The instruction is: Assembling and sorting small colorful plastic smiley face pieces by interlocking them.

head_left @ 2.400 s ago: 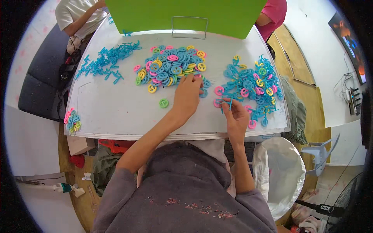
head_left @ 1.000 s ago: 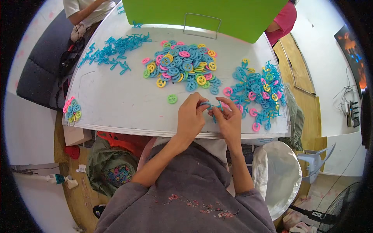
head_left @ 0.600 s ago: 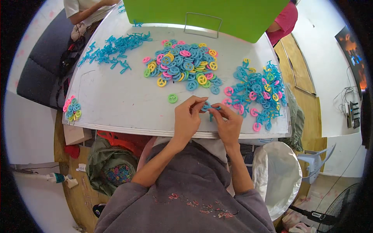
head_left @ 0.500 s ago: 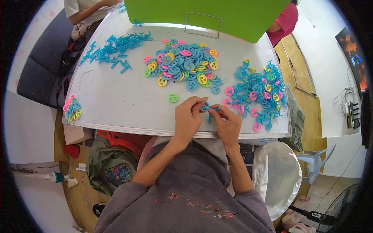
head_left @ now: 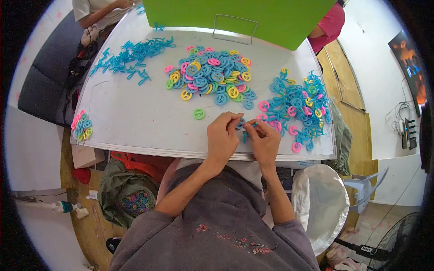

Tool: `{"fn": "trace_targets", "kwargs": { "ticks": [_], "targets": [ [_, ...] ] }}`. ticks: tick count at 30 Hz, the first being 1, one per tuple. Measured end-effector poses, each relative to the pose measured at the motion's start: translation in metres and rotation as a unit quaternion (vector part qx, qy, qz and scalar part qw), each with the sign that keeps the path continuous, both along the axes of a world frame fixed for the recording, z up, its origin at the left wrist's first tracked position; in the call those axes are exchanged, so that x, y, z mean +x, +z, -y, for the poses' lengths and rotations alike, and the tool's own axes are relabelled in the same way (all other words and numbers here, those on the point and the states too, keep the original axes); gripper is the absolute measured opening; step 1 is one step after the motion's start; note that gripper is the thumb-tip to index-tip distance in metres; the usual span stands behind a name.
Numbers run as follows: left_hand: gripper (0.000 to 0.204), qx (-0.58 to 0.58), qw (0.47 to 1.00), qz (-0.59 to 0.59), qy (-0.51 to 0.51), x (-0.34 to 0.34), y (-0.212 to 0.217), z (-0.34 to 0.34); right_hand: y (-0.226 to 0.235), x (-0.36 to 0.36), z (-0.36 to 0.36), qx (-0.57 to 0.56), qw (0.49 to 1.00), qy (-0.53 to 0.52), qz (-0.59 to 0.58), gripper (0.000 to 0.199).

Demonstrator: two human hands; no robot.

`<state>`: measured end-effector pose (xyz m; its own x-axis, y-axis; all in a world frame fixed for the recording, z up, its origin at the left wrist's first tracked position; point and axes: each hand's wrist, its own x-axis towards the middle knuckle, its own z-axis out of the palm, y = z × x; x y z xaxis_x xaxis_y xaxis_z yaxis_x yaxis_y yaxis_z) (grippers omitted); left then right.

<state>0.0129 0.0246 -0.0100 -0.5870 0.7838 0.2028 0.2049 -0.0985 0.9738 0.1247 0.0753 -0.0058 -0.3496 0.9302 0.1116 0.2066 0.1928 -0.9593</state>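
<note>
My left hand (head_left: 222, 139) is closed, thumb and fingers pinching a small blue plastic wheel (head_left: 240, 124) over the table's near edge. Against it, my right hand (head_left: 265, 143) grips a blue forked plastic piece (head_left: 245, 137), its stem pointing down. My fingers partly cover where the two parts meet, so I cannot tell how far they are joined. A lone green wheel (head_left: 199, 114) lies left of my hands. Beyond is a heap of blue, pink, yellow and green wheels (head_left: 212, 74). On the right lies a pile of forked pieces with wheels on them (head_left: 302, 106).
Loose blue forked pieces (head_left: 135, 55) lie far left on the white table (head_left: 149, 122), a small wheel cluster (head_left: 82, 125) at its left corner. A green board (head_left: 235, 18) stands at the back. Below are a sack of wheels (head_left: 135, 201) and a silvery bag (head_left: 323, 207). Two people sit opposite.
My hands have drawn slightly closer together, the left shifting a little to the right. Both keep hold of the small blue parts. The whole view has shifted slightly.
</note>
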Motion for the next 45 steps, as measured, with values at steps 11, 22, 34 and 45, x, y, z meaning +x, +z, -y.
{"fn": "trace_targets", "kwargs": {
  "ticks": [11, 22, 34, 45],
  "targets": [
    [0.015, 0.023, 0.999, -0.001, -0.040, -0.016, 0.002, -0.001, -0.003, 0.012, -0.013, -0.042, 0.995, 0.087, -0.011, 0.016],
    [0.014, -0.074, 0.938, 0.212, -0.263, -0.013, 0.015, -0.018, 0.000, 0.055, -0.022, -0.098, 0.959, 0.228, -0.138, 0.033],
    [0.020, -0.042, 0.902, -0.429, -0.002, -0.020, -0.015, -0.074, 0.007, 0.061, -0.030, 0.089, 0.996, 0.025, -0.010, 0.024],
    [0.015, -0.037, 0.979, 0.122, -0.159, -0.029, 0.029, -0.006, 0.014, 0.038, -0.028, 0.085, 0.995, 0.040, 0.018, 0.021]
  ]
}}
